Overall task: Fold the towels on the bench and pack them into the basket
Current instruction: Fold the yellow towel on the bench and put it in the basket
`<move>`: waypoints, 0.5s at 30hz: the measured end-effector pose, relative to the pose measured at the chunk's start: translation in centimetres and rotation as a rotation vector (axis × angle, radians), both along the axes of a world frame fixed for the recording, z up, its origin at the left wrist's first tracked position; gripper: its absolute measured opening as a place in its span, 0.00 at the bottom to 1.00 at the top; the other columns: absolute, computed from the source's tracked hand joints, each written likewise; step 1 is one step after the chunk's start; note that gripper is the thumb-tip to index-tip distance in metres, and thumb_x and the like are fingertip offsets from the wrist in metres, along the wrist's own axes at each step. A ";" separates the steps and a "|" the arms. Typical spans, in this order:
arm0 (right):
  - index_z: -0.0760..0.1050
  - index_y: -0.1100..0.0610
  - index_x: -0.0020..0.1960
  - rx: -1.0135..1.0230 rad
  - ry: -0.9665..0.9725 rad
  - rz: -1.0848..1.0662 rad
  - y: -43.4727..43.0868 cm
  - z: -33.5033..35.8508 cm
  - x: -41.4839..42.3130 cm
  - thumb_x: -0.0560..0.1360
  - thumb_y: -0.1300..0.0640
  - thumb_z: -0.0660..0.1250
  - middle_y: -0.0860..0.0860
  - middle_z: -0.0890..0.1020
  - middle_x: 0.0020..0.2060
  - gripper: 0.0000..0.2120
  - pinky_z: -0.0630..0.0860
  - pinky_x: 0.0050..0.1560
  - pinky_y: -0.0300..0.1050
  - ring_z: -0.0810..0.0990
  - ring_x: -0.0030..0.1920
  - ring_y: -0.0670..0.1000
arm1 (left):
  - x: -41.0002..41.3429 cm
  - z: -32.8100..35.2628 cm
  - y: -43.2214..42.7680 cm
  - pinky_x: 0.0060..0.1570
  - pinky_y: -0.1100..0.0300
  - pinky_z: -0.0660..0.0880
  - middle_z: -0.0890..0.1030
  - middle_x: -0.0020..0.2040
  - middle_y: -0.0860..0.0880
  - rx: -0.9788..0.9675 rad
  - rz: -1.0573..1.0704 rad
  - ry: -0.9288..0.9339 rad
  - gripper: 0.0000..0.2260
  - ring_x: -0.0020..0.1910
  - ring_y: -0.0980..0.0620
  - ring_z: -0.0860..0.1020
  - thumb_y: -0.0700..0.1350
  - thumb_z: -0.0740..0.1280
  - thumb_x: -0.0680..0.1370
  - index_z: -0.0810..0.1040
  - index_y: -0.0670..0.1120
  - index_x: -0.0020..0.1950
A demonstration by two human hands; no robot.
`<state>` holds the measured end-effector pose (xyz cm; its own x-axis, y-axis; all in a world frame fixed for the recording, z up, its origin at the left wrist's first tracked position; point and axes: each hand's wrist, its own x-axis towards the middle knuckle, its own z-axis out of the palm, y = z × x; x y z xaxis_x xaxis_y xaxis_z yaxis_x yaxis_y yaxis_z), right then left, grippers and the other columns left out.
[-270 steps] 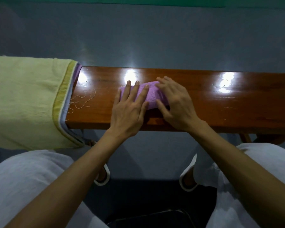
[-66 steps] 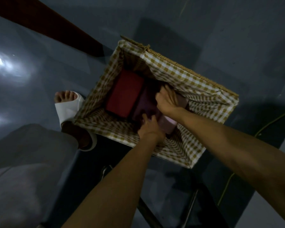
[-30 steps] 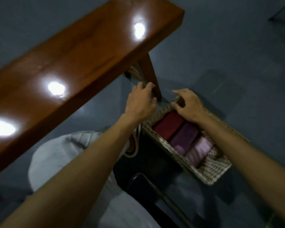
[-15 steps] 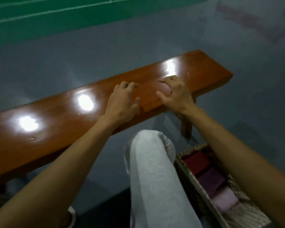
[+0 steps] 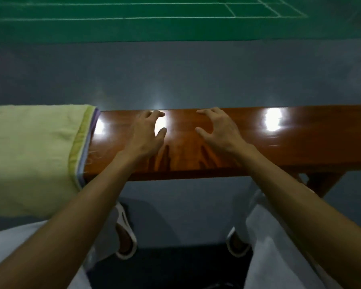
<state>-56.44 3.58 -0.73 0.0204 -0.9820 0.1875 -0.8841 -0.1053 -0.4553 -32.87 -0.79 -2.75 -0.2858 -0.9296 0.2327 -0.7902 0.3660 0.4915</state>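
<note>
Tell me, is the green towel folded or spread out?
Spread out. The towel lies flat over the left end of the bench and hangs past its front edge.

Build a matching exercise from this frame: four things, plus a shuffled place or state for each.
Things
1. bench
2. yellow-green towel
3. left hand
4. white sandals

Place or state
a. on the floor, on the person's side of the bench
b. glossy brown wood with light glare
c. draped over the bench's left end
d. over the bench top, holding nothing

Pairs: 1-b, 2-c, 3-d, 4-a
</note>
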 end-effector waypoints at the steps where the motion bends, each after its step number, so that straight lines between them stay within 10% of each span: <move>1: 0.70 0.53 0.75 0.005 -0.001 0.024 -0.5 -0.1 1.6 0.79 0.48 0.69 0.53 0.74 0.68 0.26 0.74 0.66 0.50 0.73 0.69 0.54 | 1.8 -0.2 -0.1 0.66 0.51 0.71 0.75 0.68 0.47 -0.010 0.026 -0.001 0.20 0.68 0.46 0.72 0.48 0.68 0.80 0.75 0.50 0.71; 15: 0.73 0.53 0.72 0.010 -0.037 0.326 -5.5 -1.5 22.9 0.79 0.51 0.69 0.53 0.75 0.68 0.22 0.70 0.60 0.43 0.73 0.66 0.53 | 22.5 -1.7 1.7 0.60 0.48 0.71 0.79 0.63 0.41 -0.120 0.522 -0.014 0.17 0.62 0.40 0.73 0.48 0.67 0.80 0.78 0.45 0.67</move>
<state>-33.57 -1.95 -2.26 0.3272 -0.9267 0.1847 -0.7877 -0.3755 -0.4885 -10.40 0.93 -4.47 0.2032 -0.9160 0.3460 -0.8884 -0.0239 0.4584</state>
